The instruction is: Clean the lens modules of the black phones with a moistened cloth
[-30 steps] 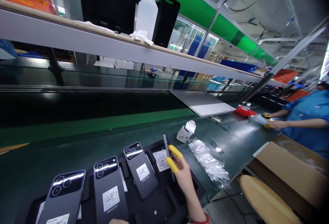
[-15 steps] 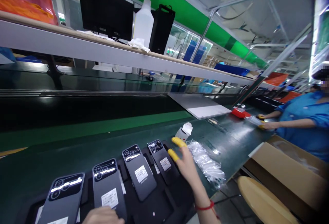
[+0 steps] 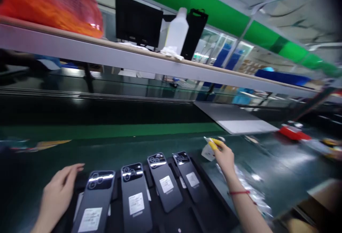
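Several dark grey phones stand in a row in a black tray (image 3: 211, 190), camera ends up, white labels on their backs. The leftmost phone (image 3: 100, 193) is closest to my left hand (image 3: 60, 190), which is beside it with fingers stretched out and nothing visible in them. Beyond the tray's far right corner is a small white container (image 3: 207, 153). At its top is my right hand (image 3: 224, 154), with yellow finger covers on thumb and finger, closed in a pinch. A thin white edge shows at the fingertips; blur hides what it belongs to.
Crumpled clear plastic (image 3: 256, 193) lies right of the tray. Farther back are a grey-white board (image 3: 240, 122) and a red tray (image 3: 294, 133). A shelf (image 3: 133, 56) crosses above the bench, carrying a monitor (image 3: 139, 21), a white bottle (image 3: 177, 30) and an orange bag (image 3: 53, 5).
The view has swung left. My left hand has left the phone near the front and moved to the row's left side. My right hand has moved from the rightmost phone to the white container.
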Tool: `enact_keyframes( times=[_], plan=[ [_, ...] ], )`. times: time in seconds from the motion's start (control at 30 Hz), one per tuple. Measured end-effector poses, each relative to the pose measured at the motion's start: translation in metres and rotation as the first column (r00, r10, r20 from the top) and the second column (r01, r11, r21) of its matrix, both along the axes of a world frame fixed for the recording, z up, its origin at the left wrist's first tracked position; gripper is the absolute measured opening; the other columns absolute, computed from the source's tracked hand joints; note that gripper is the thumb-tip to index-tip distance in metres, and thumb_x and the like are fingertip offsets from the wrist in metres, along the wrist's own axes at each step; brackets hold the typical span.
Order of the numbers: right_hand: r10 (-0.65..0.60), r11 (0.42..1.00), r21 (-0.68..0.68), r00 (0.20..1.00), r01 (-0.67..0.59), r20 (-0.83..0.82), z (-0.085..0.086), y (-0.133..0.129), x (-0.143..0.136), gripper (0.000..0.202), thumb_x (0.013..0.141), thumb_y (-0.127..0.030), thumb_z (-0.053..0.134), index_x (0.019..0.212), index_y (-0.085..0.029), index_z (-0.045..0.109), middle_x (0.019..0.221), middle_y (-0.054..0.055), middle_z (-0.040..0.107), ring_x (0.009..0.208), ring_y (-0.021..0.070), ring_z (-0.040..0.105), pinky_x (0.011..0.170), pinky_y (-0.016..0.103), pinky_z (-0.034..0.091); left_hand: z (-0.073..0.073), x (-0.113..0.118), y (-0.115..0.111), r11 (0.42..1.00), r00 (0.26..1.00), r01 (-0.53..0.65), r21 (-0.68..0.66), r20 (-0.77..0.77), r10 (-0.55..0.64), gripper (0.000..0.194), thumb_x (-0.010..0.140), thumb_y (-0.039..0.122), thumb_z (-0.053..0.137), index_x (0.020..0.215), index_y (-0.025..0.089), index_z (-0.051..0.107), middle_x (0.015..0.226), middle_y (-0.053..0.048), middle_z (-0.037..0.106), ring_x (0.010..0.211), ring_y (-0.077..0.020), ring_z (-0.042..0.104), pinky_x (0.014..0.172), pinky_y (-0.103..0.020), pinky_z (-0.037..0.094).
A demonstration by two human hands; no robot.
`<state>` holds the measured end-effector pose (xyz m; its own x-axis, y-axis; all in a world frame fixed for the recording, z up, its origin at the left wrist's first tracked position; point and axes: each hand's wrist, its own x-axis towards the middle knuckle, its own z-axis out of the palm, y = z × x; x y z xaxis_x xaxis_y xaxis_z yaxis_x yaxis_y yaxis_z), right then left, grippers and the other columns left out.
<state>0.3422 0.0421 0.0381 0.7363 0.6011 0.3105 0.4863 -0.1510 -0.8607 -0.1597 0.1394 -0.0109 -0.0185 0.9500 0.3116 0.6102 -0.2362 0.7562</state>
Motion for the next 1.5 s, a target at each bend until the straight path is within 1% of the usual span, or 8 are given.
enact_keyframes(
  times=[0.17, 0.33, 0.47, 0.73, 1.0, 1.13, 1.33, 1.5],
  plan=[
    [0.430, 0.902, 0.091, 0.861, -0.422, -0.270, -0.014, 0.018, -0.109, 0.043, 0.065, -0.054, 0.067, 0.081, -0.015, 0.069, 0.085, 0.011, 0.068, 0.078, 0.0247, 0.064, 0.064, 0.034, 0.054, 0.017, 0.019, 0.002, 0.946, 0.997, 0.058, -0.320, 0.075, -0.036, 0.036, 0.068, 0.043, 0.036, 0.081, 0.019, 0.060, 0.066, -0.001, 0.060, 0.070, -0.0220, 0.057, 0.069, -0.031, 0.042],
    [0.772, 0.583, 0.136, 0.494, -0.801, -0.401, -0.001, 0.023, -0.212, 0.035, 0.072, -0.047, 0.067, 0.091, -0.018, 0.072, 0.089, 0.007, 0.070, 0.076, 0.0209, 0.065, 0.065, 0.030, 0.054, 0.012, 0.018, -0.003, 0.904, 0.999, 0.040, -0.426, 0.015, -0.037, 0.028, 0.064, 0.034, 0.035, 0.073, 0.021, 0.058, 0.076, -0.001, 0.062, 0.074, -0.0216, 0.055, 0.067, -0.029, 0.036],
    [0.838, 0.525, -0.002, 0.517, -0.851, -0.178, 0.008, 0.030, -0.254, 0.020, 0.082, -0.033, 0.059, 0.093, -0.021, 0.072, 0.095, 0.004, 0.070, 0.085, 0.0204, 0.065, 0.073, 0.030, 0.052, 0.012, 0.032, -0.014, 0.859, 0.985, 0.172, -0.481, 0.085, -0.149, 0.029, 0.066, 0.032, 0.034, 0.076, 0.020, 0.057, 0.059, 0.001, 0.052, 0.063, -0.0191, 0.050, 0.062, -0.028, 0.033],
    [0.791, 0.612, 0.014, 0.612, -0.791, 0.000, -0.019, 0.028, -0.267, 0.016, 0.085, -0.026, 0.058, 0.094, -0.023, 0.070, 0.089, 0.005, 0.067, 0.079, 0.0175, 0.062, 0.068, 0.026, 0.051, 0.017, 0.045, -0.023, 0.722, 0.860, 0.507, -0.472, 0.224, -0.458, 0.039, 0.082, 0.053, 0.036, 0.063, 0.019, 0.035, 0.064, 0.003, 0.037, 0.065, -0.0150, 0.037, 0.063, -0.026, 0.027],
    [0.724, 0.686, 0.078, 0.689, -0.724, 0.036, -0.023, 0.024, -0.253, 0.019, 0.087, -0.033, 0.057, 0.095, -0.022, 0.070, 0.086, 0.006, 0.064, 0.075, 0.0174, 0.061, 0.065, 0.027, 0.052, 0.028, 0.025, -0.006, 0.539, 0.739, 0.651, -0.534, 0.283, -0.612, 0.035, 0.083, 0.047, 0.043, 0.067, 0.017, 0.044, 0.069, 0.003, 0.040, 0.068, -0.0132, 0.036, 0.064, -0.024, 0.027],
    [0.735, 0.671, 0.051, 0.672, -0.740, 0.084, -0.032, 0.021, -0.252, 0.023, 0.088, -0.029, 0.055, 0.108, -0.022, 0.066, 0.092, 0.006, 0.065, 0.079, 0.0176, 0.062, 0.068, 0.027, 0.052, 0.028, 0.022, -0.004, 0.573, 0.769, 0.615, -0.542, 0.253, -0.587, 0.037, 0.084, 0.044, 0.042, 0.060, 0.017, 0.038, 0.062, 0.003, 0.035, 0.063, -0.0126, 0.034, 0.062, -0.024, 0.027],
    [0.861, 0.495, -0.156, 0.459, -0.855, 0.218, -0.038, 0.014, -0.266, 0.023, 0.091, -0.019, 0.050, 0.104, -0.025, 0.067, 0.086, 0.006, 0.063, 0.081, 0.0194, 0.056, 0.070, 0.030, 0.051, 0.016, 0.025, -0.010, 0.726, 0.831, 0.504, -0.468, 0.033, -0.556, 0.041, 0.089, 0.046, 0.033, 0.060, 0.018, 0.034, 0.059, 0.003, 0.040, 0.060, -0.0137, 0.040, 0.061, -0.025, 0.026],
    [0.865, 0.493, -0.137, 0.468, -0.859, 0.180, -0.040, 0.017, -0.270, 0.024, 0.083, -0.010, 0.056, 0.097, -0.026, 0.069, 0.107, 0.008, 0.058, 0.093, 0.0196, 0.056, 0.083, 0.035, 0.051, 0.014, 0.026, -0.011, 0.748, 0.826, 0.487, -0.451, -0.041, -0.562, 0.038, 0.090, 0.042, 0.032, 0.061, 0.018, 0.038, 0.062, 0.002, 0.048, 0.062, -0.0152, 0.046, 0.061, -0.026, 0.027]
  ],
)
